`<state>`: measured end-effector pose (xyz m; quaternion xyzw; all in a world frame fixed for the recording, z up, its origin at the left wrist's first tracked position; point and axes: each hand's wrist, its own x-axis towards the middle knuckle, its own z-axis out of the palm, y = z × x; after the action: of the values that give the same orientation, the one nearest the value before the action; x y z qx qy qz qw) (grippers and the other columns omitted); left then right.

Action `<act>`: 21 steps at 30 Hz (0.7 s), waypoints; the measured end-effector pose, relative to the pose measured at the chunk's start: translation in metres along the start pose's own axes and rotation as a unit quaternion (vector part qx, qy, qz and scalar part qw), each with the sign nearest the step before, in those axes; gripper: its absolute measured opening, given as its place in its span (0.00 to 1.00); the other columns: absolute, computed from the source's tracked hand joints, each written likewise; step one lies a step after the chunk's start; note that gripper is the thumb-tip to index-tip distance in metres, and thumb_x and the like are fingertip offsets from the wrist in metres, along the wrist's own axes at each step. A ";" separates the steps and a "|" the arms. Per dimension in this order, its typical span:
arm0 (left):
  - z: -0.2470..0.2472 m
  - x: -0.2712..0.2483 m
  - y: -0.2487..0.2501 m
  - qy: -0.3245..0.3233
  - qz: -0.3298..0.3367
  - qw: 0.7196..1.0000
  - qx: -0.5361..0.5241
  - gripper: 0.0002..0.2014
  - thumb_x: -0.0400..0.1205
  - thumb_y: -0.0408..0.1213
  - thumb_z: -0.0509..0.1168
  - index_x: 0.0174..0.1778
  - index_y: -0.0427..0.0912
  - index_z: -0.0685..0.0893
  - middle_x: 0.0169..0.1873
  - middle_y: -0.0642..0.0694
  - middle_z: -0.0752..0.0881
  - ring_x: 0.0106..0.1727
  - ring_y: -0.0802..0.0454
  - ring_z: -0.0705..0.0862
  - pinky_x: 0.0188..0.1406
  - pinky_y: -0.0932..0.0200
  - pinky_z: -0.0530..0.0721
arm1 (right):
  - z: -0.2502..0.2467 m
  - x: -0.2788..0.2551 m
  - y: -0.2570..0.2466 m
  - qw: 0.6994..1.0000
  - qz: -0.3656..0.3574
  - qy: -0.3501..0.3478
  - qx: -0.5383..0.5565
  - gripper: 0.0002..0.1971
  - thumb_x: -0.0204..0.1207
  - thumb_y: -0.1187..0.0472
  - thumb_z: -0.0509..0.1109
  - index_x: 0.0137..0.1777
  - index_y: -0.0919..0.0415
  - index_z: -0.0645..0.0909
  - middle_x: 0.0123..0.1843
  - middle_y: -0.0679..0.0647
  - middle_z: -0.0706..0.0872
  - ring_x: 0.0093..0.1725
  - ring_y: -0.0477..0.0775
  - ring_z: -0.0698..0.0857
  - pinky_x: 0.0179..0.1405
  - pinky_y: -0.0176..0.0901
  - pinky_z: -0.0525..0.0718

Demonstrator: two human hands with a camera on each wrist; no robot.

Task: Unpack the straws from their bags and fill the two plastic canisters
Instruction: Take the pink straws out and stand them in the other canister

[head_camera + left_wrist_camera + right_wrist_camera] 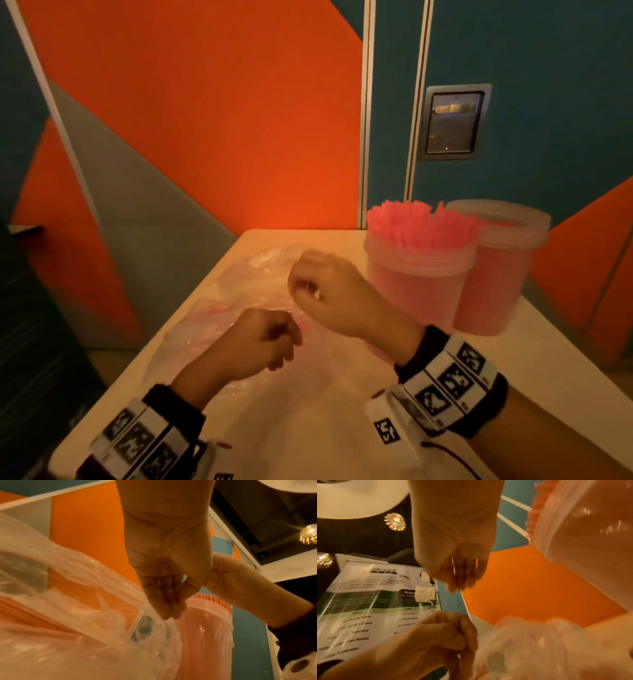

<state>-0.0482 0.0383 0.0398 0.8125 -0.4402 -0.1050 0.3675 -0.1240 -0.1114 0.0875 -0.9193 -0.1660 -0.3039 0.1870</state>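
A clear plastic bag (212, 329) with pink straws (25, 615) inside lies on the pale table (548, 394). My left hand (291, 329) pinches the bag's film between thumb and fingers, as the left wrist view shows (169, 614). Just beyond it my right hand (305, 287) is curled into a fist and pinches the same film; in the right wrist view its fingers (462, 580) are blurred. Two clear canisters stand at the right: the nearer one (418, 284) is packed with pink straws that stick out of its top, and the farther one (500, 274) also holds straws.
More crumpled clear plastic (270, 260) lies beyond the hands. The table's left edge (164, 342) runs close to the bag. An orange, grey and teal wall (205, 137) stands behind. A printed poster (368, 608) hangs to the left.
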 end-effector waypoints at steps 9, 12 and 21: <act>0.012 0.019 -0.065 0.043 -0.076 0.969 0.230 0.27 0.81 0.32 0.61 0.78 0.43 0.66 0.77 0.43 0.68 0.77 0.46 0.66 0.75 0.57 0.63 | 0.081 -0.023 0.016 0.919 0.149 -0.327 -0.165 0.15 0.80 0.72 0.55 0.62 0.69 0.78 0.62 0.65 0.81 0.60 0.64 0.81 0.54 0.49 0.77; 0.016 0.035 -0.068 0.039 -0.080 0.963 0.255 0.39 0.79 0.32 0.63 0.82 0.47 0.49 0.80 0.41 0.57 0.80 0.41 0.57 0.77 0.50 0.63 | 0.079 -0.028 0.031 0.895 0.185 -0.355 -0.197 0.18 0.79 0.72 0.57 0.67 0.65 0.76 0.62 0.62 0.82 0.59 0.62 0.82 0.51 0.48 0.79; 0.048 0.061 -0.033 0.000 -0.040 0.866 0.499 0.13 0.80 0.32 0.60 0.58 0.43 0.82 0.57 0.45 0.82 0.67 0.41 0.70 0.63 0.50 0.70 | 0.063 -0.036 0.059 0.800 0.253 -0.502 -0.210 0.37 0.68 0.52 0.77 0.75 0.59 0.67 0.74 0.57 0.74 0.71 0.61 0.74 0.68 0.55 0.75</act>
<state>-0.0150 -0.0228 -0.0074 0.9044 -0.4009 0.1139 -0.0920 -0.0950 -0.1414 0.0040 -0.9691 0.0696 0.2311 -0.0500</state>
